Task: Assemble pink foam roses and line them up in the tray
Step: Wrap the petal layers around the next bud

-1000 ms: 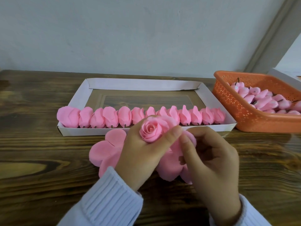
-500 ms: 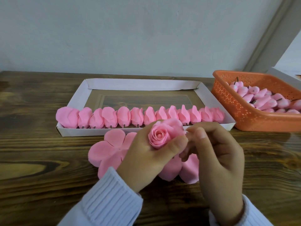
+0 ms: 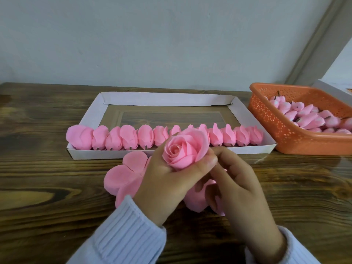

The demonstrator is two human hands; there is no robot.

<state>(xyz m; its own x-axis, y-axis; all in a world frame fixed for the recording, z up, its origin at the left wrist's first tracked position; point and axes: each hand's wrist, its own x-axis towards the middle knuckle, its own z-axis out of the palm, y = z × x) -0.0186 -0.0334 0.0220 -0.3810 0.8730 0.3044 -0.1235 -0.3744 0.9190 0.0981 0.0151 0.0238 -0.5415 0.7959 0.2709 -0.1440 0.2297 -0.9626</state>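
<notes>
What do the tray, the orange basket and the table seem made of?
Tray: matte white cardboard, going by its folded flaps. Orange basket: probably moulded plastic, smooth with punched holes. Table: glossy dark wood or wood-look laminate, showing grain and knots.

I am looking at a small handcraft workplace, at home or in a little workshop; I cannot tell which. A dark wooden table (image 3: 38,187) is standing against a plain pale wall (image 3: 152,44). It is carrying a cardboard tray (image 3: 133,153) lined with pink foam roses (image 3: 129,138), an orange plastic basket (image 3: 304,143) holding buds (image 3: 308,117), and loose petals (image 3: 123,174).
</notes>
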